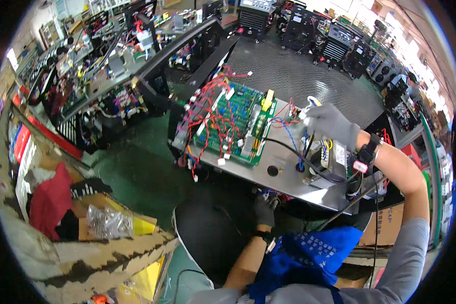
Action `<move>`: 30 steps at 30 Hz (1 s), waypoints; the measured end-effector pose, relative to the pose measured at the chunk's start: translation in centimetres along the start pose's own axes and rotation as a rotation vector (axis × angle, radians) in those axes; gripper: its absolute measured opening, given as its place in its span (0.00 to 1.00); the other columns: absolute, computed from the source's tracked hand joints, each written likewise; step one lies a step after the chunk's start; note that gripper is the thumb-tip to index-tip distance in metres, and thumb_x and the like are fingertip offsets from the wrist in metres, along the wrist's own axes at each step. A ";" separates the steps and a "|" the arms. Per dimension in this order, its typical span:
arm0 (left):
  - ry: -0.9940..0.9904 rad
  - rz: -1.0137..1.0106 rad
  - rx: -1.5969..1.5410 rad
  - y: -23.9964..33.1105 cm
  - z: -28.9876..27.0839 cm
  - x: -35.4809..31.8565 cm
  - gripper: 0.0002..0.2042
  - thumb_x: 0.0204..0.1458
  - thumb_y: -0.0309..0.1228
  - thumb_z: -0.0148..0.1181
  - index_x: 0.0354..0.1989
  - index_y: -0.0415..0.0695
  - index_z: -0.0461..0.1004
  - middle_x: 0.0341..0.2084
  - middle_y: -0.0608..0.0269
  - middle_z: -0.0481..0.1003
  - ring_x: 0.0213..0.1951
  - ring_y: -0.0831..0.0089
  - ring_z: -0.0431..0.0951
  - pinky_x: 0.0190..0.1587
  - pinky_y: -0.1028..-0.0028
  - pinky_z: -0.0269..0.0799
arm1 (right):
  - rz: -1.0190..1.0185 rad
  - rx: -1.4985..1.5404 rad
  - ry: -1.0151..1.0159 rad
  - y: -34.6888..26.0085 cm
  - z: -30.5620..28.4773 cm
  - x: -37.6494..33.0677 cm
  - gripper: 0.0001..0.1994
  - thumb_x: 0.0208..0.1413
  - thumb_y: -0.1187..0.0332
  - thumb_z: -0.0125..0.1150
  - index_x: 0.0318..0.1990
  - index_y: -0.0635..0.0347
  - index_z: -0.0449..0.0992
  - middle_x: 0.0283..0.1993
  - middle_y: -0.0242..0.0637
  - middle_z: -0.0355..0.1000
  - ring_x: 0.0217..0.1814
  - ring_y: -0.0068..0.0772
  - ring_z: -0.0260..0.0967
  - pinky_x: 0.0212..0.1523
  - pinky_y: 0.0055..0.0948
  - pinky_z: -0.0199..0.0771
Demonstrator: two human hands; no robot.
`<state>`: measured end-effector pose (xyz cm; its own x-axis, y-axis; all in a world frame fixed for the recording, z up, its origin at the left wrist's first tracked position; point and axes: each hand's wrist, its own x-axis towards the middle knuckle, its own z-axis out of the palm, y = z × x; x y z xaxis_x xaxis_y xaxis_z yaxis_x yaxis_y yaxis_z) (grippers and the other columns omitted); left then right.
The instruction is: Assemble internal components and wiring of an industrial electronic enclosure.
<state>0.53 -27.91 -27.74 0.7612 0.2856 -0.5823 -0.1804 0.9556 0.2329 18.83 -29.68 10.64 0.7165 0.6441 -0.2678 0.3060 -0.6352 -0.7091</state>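
A grey metal plate carries a green circuit board with many red wires and white plugs. My right hand, in a grey glove, reaches over the far right of the plate beside a transformer. Its fingers are closed near white and blue wires, but what they pinch is hidden. My left hand, in a darker-looking glove, is low at the plate's near edge with fingers bent. Coloured wires show at its fingertips; its grip there is too small to make out. A black cable crosses the plate.
At the left, another open chassis bears boards and wiring. Cardboard boxes with a bag of small metal parts and a red cloth stand lower left. Black wheeled machines line the far floor. A carton sits lower right.
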 end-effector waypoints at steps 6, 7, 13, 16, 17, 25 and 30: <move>0.077 -0.004 0.052 -0.3 0.6 -1.6 0.18 0.58 0.46 0.48 0.53 0.53 0.67 0.48 0.68 0.70 0.47 0.68 0.72 0.46 0.65 0.67 | -0.458 -0.890 -0.568 1.1 -0.9 6.1 0.09 0.44 0.69 0.55 0.27 0.66 0.77 0.21 0.41 0.71 0.23 0.35 0.69 0.25 0.32 0.69; 0.079 -0.023 0.043 -0.6 0.4 -1.2 0.17 0.59 0.46 0.48 0.52 0.53 0.68 0.46 0.70 0.71 0.46 0.69 0.71 0.46 0.64 0.66 | -0.559 -1.042 -0.599 2.4 -0.8 7.5 0.09 0.44 0.68 0.54 0.27 0.65 0.78 0.22 0.43 0.72 0.25 0.40 0.71 0.27 0.34 0.70; 0.093 0.042 0.021 0.1 1.4 -3.2 0.18 0.61 0.44 0.43 0.57 0.53 0.64 0.53 0.67 0.67 0.53 0.67 0.67 0.53 0.60 0.64 | -0.478 -1.301 -0.300 -0.9 2.3 8.9 0.10 0.49 0.69 0.51 0.27 0.63 0.79 0.28 0.46 0.75 0.29 0.46 0.74 0.29 0.41 0.73; 0.108 -0.008 -0.022 -0.6 0.9 -3.1 0.21 0.62 0.48 0.36 0.59 0.54 0.62 0.58 0.64 0.64 0.59 0.64 0.63 0.59 0.58 0.60 | -0.425 -1.062 -0.197 1.1 2.0 9.4 0.10 0.50 0.69 0.52 0.28 0.65 0.78 0.28 0.48 0.74 0.28 0.47 0.74 0.30 0.42 0.73; 0.088 0.006 -0.038 -1.5 -0.7 -2.3 0.21 0.61 0.47 0.37 0.58 0.53 0.63 0.59 0.64 0.63 0.59 0.64 0.63 0.59 0.58 0.61 | -0.312 -0.857 -0.136 0.1 2.4 9.3 0.09 0.50 0.70 0.53 0.28 0.64 0.78 0.27 0.48 0.74 0.27 0.46 0.74 0.30 0.41 0.73; 0.082 -0.022 -0.064 -3.5 -2.0 -1.3 0.19 0.60 0.44 0.42 0.56 0.49 0.66 0.57 0.60 0.65 0.57 0.62 0.65 0.56 0.61 0.63 | -0.624 -1.134 -0.513 1.8 -0.5 9.4 0.13 0.50 0.64 0.50 0.28 0.66 0.76 0.24 0.45 0.74 0.27 0.44 0.72 0.32 0.41 0.70; 0.092 -0.041 0.000 -3.2 -1.4 -1.5 0.19 0.60 0.43 0.44 0.55 0.48 0.67 0.54 0.58 0.67 0.54 0.60 0.68 0.53 0.61 0.66 | -0.145 -0.821 -0.484 0.3 -2.4 6.2 0.11 0.50 0.67 0.50 0.29 0.65 0.75 0.20 0.43 0.70 0.22 0.39 0.68 0.30 0.39 0.68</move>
<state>-0.95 -31.32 -28.70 0.7071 0.2519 -0.6607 -0.1502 0.9666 0.2078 24.85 -26.94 10.29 0.3570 0.7291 -0.5839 0.8464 -0.5170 -0.1280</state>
